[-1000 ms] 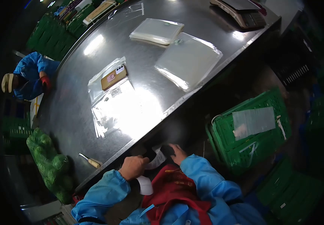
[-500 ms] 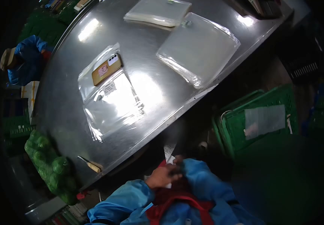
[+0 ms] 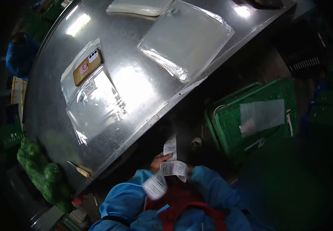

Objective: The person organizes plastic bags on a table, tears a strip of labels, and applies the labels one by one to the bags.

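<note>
A long strip of white printed labels [image 3: 174, 168] curls in front of the red apron, its lower left end blurred. My left hand [image 3: 159, 161] pinches the strip, with one length of it rising above the fingers. My right hand [image 3: 190, 171] is at the strip's right side, mostly hidden behind the paper and the blue sleeve, so its fingers cannot be made out. On the metal table [image 3: 135, 57] a phone in a gold case [image 3: 88, 67] rests on clear plastic bags [image 3: 93, 111]. A larger stack of clear bags [image 3: 187, 40] lies to the right.
A wooden-handled knife [image 3: 78, 169] and a green net bag of round produce [image 3: 45, 175] are at the table's left end. Green crates [image 3: 228, 134] stand right of the table edge. Another person in blue [image 3: 20, 57] is beyond the table, upper left.
The label strip now shows at greater length, spread between and below my hands. My hands have moved apart. The view has shifted, so the table and its items sit farther left.
</note>
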`<state>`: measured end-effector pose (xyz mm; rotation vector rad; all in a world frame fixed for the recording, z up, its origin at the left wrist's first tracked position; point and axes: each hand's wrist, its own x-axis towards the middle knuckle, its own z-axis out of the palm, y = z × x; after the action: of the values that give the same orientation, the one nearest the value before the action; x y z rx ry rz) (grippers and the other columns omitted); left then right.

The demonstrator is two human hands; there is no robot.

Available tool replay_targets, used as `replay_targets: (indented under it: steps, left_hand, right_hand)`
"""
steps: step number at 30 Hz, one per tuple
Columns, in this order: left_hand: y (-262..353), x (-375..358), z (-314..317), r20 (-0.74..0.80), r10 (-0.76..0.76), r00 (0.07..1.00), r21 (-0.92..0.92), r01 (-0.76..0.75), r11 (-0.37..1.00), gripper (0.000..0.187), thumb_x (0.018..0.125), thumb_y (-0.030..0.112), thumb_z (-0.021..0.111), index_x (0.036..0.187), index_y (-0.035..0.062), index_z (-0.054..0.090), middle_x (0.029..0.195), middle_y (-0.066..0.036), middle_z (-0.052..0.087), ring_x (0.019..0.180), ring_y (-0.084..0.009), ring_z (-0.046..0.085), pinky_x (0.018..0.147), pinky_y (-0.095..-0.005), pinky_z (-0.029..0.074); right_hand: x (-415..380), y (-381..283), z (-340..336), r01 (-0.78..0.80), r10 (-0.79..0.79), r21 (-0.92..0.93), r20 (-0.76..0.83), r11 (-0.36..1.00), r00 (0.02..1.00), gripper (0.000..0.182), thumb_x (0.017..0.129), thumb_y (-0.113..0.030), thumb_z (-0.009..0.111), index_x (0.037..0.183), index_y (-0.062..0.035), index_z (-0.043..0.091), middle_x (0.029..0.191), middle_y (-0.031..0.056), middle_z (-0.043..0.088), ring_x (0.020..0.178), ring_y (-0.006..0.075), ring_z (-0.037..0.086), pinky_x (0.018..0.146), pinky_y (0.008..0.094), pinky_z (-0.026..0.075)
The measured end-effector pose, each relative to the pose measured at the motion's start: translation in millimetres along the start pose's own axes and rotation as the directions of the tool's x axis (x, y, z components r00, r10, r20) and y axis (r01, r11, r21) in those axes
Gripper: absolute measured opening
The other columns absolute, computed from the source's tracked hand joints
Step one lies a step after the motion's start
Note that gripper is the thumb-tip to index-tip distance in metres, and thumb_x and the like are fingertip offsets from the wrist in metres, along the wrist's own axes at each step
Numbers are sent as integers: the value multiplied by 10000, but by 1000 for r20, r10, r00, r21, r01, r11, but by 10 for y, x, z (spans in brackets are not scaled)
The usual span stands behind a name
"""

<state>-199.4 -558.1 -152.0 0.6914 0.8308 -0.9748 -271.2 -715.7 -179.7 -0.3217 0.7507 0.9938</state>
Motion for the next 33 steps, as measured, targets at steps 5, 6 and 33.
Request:
replay_targets:
  steps: [5, 6, 33]
  left_hand:
    - [-62, -23, -466, -170, 153, 973, 491, -51, 870, 152, 806, 46, 650, 926, 37, 556, 905, -104, 641, 793, -178, 639, 674, -318, 522]
    - [-288, 76, -982, 103, 151, 983, 339, -178, 924, 225, 804, 47, 647, 995, 28, 530, 1000, -115, 619, 880, -190, 629, 748, -337, 531]
    - [73, -1389, 571, -105, 500, 860, -639, -443, 629, 318, 915, 181, 509, 1194, 32, 479, 1143, -135, 571, 1051, -302, 564, 938, -467, 447]
  right_hand:
    - [-501, -454, 64, 1, -35, -237, -136, 971, 990, 625, 896, -546, 416, 1302, -71, 404, 1267, 110, 478, 1199, 233, 428, 982, 402, 330]
    - [-674, -549, 197, 60, -88, -256, -99, 965, 991, 626, 897, -538, 423, 1310, -69, 402, 1262, 115, 480, 1164, 215, 458, 959, 376, 348]
    - [-1669, -1012, 1347, 148, 188, -918, 229, 369, 955, 312, 861, -130, 611, 1126, 31, 577, 1011, 60, 649, 870, 89, 598, 794, 229, 469]
